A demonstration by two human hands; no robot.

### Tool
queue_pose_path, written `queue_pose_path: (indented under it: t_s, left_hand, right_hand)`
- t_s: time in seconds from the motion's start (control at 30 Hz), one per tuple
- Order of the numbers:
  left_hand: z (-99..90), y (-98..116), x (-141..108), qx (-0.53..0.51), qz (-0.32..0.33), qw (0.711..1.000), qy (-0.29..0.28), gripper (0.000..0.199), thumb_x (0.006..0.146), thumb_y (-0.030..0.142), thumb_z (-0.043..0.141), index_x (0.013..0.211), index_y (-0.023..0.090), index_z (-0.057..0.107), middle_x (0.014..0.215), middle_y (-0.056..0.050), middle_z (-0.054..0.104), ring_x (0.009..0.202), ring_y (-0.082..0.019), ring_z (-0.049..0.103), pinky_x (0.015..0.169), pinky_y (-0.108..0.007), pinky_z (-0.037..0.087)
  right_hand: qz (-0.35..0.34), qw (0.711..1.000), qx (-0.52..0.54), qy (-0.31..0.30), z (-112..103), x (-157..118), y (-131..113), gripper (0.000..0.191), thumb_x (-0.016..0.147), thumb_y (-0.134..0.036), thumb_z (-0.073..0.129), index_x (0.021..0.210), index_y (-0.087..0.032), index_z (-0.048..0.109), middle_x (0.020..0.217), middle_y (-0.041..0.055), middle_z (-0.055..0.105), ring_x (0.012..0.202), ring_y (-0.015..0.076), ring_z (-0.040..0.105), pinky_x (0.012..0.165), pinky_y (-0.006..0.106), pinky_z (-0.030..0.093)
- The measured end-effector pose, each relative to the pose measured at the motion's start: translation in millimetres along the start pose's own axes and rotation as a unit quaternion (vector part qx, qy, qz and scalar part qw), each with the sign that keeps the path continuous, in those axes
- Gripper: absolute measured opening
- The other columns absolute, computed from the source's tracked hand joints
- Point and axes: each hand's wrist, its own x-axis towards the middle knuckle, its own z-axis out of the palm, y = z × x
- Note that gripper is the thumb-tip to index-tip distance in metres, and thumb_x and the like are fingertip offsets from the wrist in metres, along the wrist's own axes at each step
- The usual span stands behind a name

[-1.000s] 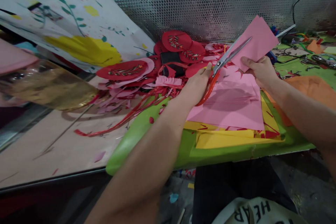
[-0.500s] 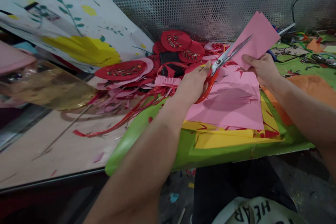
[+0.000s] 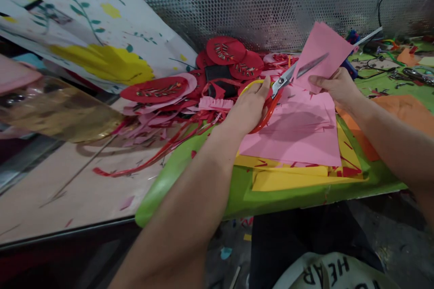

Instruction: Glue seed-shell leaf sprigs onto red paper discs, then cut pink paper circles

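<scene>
My left hand [image 3: 252, 106] is closed around the handles of a pair of scissors [image 3: 278, 82] with orange-red and yellow grips. The blades point up and to the right, parted, with the pink paper [image 3: 327, 45] between them. Gripped at its lower edge by my right hand [image 3: 339, 86], that paper stands tilted above the table, thumb on the near face; two layers show at its top corner. Below both hands lies a stack of pink sheets [image 3: 298, 144] on yellow sheets [image 3: 291, 179]. The fingers behind the pink paper are hidden.
Red ovals with leaf patterns [image 3: 154, 89] and red ribbon strips [image 3: 135, 169] lie to the left. Orange paper [image 3: 400, 113] is on the right, near a blue glue gun [image 3: 351, 68]. A perforated metal panel [image 3: 217, 0] closes off the back of the green tabletop [image 3: 190, 189].
The scissor blades have opened wider, and the yellow grip now shows apart from the orange-red one. The pink paper has dropped slightly and shifted left with my right hand.
</scene>
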Motion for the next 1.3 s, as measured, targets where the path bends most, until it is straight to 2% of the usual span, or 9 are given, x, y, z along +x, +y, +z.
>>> queue_pose_path:
  t_s: [0.2, 0.47, 0.67, 0.77, 0.93, 1.2, 1.3]
  left_hand:
    - [-1.3, 4, 0, 0.016, -0.017, 1.0, -0.016, 0.065, 0.087, 0.007, 0.036, 0.15, 0.016, 0.027, 0.139, -0.015, 0.053, 0.124, -0.025, 0.055, 0.102, -0.038, 0.045]
    - [-5.2, -5, 2, 0.037, 0.006, 0.999, -0.003, 0.063, 0.085, 0.012, 0.042, 0.148, 0.016, 0.034, 0.139, -0.015, 0.055, 0.124, -0.027, 0.056, 0.1, -0.039, 0.047]
    - [-6.1, -5, 1, 0.039, 0.001, 0.999, 0.0, 0.062, 0.086, 0.016, 0.045, 0.147, 0.022, 0.036, 0.137, -0.009, 0.058, 0.124, -0.025, 0.055, 0.1, -0.035, 0.047]
    - [-8.1, 0, 1, 0.035, -0.017, 0.999, -0.023, 0.066, 0.085, 0.012, 0.045, 0.149, 0.017, 0.032, 0.139, -0.014, 0.055, 0.127, -0.027, 0.053, 0.103, -0.037, 0.046]
    - [-4.7, 5, 2, 0.028, -0.012, 0.999, -0.042, 0.068, 0.085, 0.007, 0.045, 0.15, 0.008, 0.025, 0.144, -0.019, 0.047, 0.132, -0.026, 0.048, 0.109, -0.037, 0.039]
    - [-2.7, 5, 1, 0.039, 0.016, 0.999, -0.018, 0.064, 0.086, 0.011, 0.043, 0.149, 0.013, 0.03, 0.138, -0.014, 0.054, 0.128, -0.025, 0.051, 0.105, -0.036, 0.042]
    - [-4.1, 6, 1, 0.037, 0.008, 0.999, -0.022, 0.064, 0.086, 0.011, 0.043, 0.148, 0.013, 0.032, 0.14, -0.015, 0.054, 0.127, -0.026, 0.052, 0.103, -0.037, 0.044]
  right_hand:
    - [-0.014, 1.0, -0.001, -0.002, -1, 2, 0, 0.029, 0.054, -0.027, 0.085, 0.075, -0.023, 0.067, 0.084, -0.0012, 0.074, 0.081, 0.02, 0.07, 0.07, 0.038, 0.063]
    - [0.03, 0.999, 0.008, -0.007, -9, 8, 3, 0.024, 0.056, -0.014, 0.083, 0.071, -0.02, 0.065, 0.073, 0.0003, 0.069, 0.07, 0.0177, 0.068, 0.062, 0.037, 0.064]
    - [0.055, 0.998, 0.002, -0.005, -14, 12, 3, 0.03, 0.056, -0.01, 0.084, 0.076, -0.021, 0.064, 0.075, 0.0022, 0.068, 0.079, 0.0227, 0.069, 0.067, 0.045, 0.064]
    - [0.07, 0.997, -0.006, -0.017, -15, 11, 2, 0.034, 0.053, -0.008, 0.085, 0.076, -0.02, 0.063, 0.073, 0.0033, 0.068, 0.079, 0.024, 0.069, 0.067, 0.045, 0.064]
    - [0.062, 0.997, -0.023, -0.04, -15, 10, 4, 0.038, 0.048, -0.008, 0.087, 0.073, -0.021, 0.062, 0.073, 0.0011, 0.069, 0.074, 0.0205, 0.068, 0.061, 0.036, 0.063]
    - [0.054, 0.996, -0.063, -0.039, -16, 10, 3, 0.037, 0.051, -0.012, 0.087, 0.076, -0.023, 0.062, 0.079, 0.0015, 0.071, 0.08, 0.0219, 0.069, 0.065, 0.037, 0.063]
    - [0.057, 0.994, -0.08, -0.053, -17, 10, 0, 0.031, 0.054, -0.012, 0.085, 0.073, -0.021, 0.063, 0.076, 0.0016, 0.07, 0.075, 0.0194, 0.068, 0.065, 0.037, 0.061]
